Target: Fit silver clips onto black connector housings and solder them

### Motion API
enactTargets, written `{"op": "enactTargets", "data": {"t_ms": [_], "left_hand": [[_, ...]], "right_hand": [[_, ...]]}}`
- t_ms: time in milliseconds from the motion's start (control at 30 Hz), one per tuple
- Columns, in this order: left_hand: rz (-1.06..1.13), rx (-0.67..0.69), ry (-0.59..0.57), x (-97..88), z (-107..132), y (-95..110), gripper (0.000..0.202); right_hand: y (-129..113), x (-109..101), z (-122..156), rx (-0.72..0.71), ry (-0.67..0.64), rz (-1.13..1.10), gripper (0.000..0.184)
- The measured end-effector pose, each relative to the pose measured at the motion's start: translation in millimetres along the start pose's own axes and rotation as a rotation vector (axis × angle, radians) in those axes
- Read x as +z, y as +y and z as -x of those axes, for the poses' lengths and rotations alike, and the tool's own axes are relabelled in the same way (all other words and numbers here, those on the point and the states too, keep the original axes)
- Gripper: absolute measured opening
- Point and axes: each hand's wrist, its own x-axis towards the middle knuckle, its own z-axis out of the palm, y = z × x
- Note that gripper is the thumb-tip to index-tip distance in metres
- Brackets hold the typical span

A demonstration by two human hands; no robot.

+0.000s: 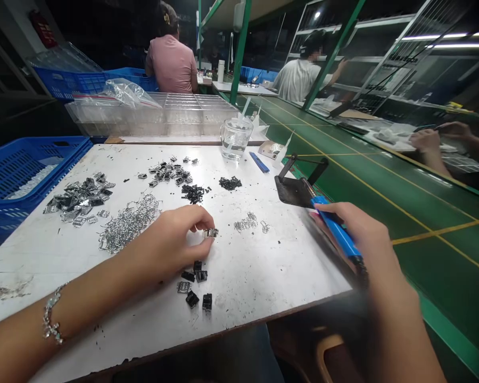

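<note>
My left hand (183, 236) is closed, pinching a small metal-and-black connector (211, 233) between thumb and fingertips just above the table. Below that hand lie several black and metal connectors (199, 275). My right hand (357, 234), at the table's right edge, is wrapped round a blue-handled soldering iron (337, 229). The iron's metal shaft points up and left, towards a black metal stand (297, 186); whether it touches the stand I cannot tell. Between the hands is a little group of fine bent wire pieces (246, 221).
On the white table (263, 276) lie a pile of metal pins (130, 223), metal shells (80, 197), black bits (230, 183) and a blue strip (259, 162). A clear cup (235, 139) stands at the back. Blue crates (32, 170) flank the left; people sit beyond.
</note>
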Motion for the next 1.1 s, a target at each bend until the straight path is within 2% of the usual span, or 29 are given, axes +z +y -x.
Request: {"op": "enactTargets", "data": {"t_ms": [100, 200, 300, 400, 533, 633, 700, 733, 833, 900, 1000, 1100], "left_hand": [[-0.098, 0.123, 0.007, 0.7, 2.1, 2.0, 0.017], [-0.154, 0.131, 0.048, -8.8, -1.3, -4.3, 0.020], [-0.225, 0.023, 0.207, -27.9, -9.3, -22.3, 0.024], [-0.231, -0.161, 0.367, -48.7, -17.5, -48.2, 0.031], [-0.112, -0.386, 0.410, -65.6, -25.5, -76.0, 0.043], [-0.106, -0.390, 0.417, -70.2, -27.5, -76.4, 0.050], [-0.125, -0.355, 0.339, -72.0, -25.0, -65.1, 0.044], [-0.125, -0.330, 0.243, -72.6, -22.4, -57.1, 0.038], [-0.076, -0.180, -0.232, -72.1, -11.0, -31.8, 0.027], [-0.061, -0.094, -0.434, -68.4, -3.0, -19.6, 0.027], [-0.065, -0.062, -0.525, -57.8, 4.5, -12.7, 0.028], [-0.054, -0.048, -0.510, -46.4, 5.3, -16.4, 0.021]], "right_hand": [[11.6, 1.8, -6.6, -0.066, -0.182, 0.078, 0.051], [20.5, 5.8, -12.8, -0.120, -0.294, 0.164, 0.061], [29.1, 9.8, -14.8, -0.128, -0.309, 0.126, 0.062], [38.2, 13.7, -13.0, -0.120, -0.306, 0.069, 0.064], [43.8, 16.1, -10.3, -0.109, -0.260, 0.107, 0.065], [38.5, 12.2, -9.5, -0.101, -0.197, 0.157, 0.064], [30.8, 7.2, -9.5, -0.097, -0.113, 0.175, 0.064], [26.0, 4.3, -9.5, -0.091, -0.065, 0.184, 0.063], [7.7, -4.5, -8.9, -0.081, 0.067, 0.194, 0.061], [-7.4, -9.3, -7.1, -0.095, 0.135, 0.168, 0.058], [-33.5, -12.4, -1.7, -0.112, 0.186, 0.064, 0.053], [-61.1, -8.9, 5.3, -0.151, 0.185, -0.107, 0.047]]}}
